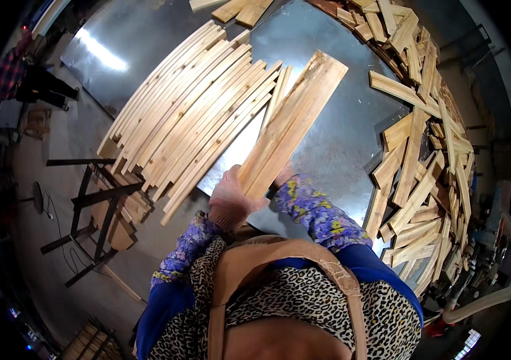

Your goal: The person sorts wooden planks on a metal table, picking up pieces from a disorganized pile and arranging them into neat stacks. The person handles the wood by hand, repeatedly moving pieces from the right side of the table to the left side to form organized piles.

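Note:
A wide wooden board [296,117] slants from my hands up and to the right over the metal table. My left hand [231,195], which seems to wear a pinkish glove with a brown knit cuff, is closed on its near end. At the board's right edge is my right hand [282,175], mostly behind the wood and blurred, so its fingers are hidden. Just left of the board lies a row of long, narrow wooden strips [189,111], side by side, their near ends jutting past the table edge. One short strip [277,99] is partly covered by the board.
The shiny metal table [339,150] spreads beneath everything. A large jumbled pile of wooden pieces [417,174] lines its right side. Several boards [240,11] lie at the far edge. At left stands a black metal frame [96,210] near more wood. A person [33,78] is at the far left.

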{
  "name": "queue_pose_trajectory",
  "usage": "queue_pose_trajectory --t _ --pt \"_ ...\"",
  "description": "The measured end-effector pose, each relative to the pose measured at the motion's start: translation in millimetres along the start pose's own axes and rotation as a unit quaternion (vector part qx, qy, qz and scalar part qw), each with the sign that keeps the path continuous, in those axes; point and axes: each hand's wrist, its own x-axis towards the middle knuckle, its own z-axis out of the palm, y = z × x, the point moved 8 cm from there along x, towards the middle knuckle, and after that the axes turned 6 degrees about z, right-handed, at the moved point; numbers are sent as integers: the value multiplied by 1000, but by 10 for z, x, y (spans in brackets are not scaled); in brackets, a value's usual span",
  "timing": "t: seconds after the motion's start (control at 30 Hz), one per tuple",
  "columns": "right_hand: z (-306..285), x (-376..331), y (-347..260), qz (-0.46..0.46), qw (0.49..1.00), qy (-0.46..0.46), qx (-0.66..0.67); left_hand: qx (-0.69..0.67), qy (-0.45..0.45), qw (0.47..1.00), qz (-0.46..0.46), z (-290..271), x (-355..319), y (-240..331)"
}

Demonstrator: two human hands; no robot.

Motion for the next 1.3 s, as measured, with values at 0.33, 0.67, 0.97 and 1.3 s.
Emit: queue_pose_trajectory --t 0.33,0.67,0.97,1.3 --pt "-616 -481 -239 -32 987 36 154 -362 -22 929 -69 708 796 274" --pt "-2446 -2323 -447 -170 919 306 -180 -602 -202 765 -106 2983 521 1597" --pt "-3320 -1700 -4458 -320 899 284 -92 -302 -180 936 4 3640 923 1276" --pt "-6034 -1233 -4020 -273 775 546 -163 106 -8 918 382 3543 3863 2768"
